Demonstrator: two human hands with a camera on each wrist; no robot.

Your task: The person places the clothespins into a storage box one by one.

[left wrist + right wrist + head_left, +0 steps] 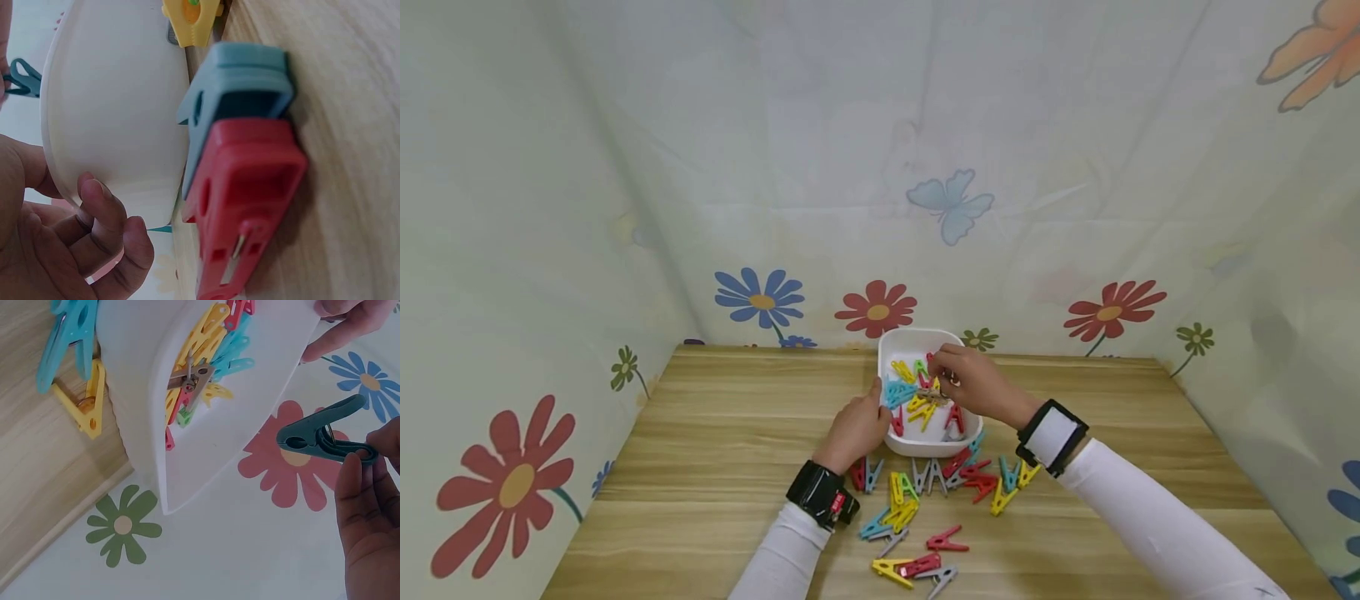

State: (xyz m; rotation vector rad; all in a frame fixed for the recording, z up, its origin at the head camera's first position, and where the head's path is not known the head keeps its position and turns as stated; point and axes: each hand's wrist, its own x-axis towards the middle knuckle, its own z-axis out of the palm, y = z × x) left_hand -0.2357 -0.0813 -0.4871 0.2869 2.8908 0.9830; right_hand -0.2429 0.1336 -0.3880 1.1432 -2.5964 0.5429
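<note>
The right hand (369,506) pinches a dark green clothespin (325,432) between fingertips, above the white bowl (897,346). The left hand (855,429) curls its fingers (103,209) on the bowl's near-left rim. Inside lie yellow, red and light blue pegs (917,398) (their count is hard to make out, the right hand covers some). More loose pegs (925,500) are scattered on the wooden table (715,417) just before the bowl; a red peg (240,206) and a blue peg (240,87) lie against its wall.
</note>
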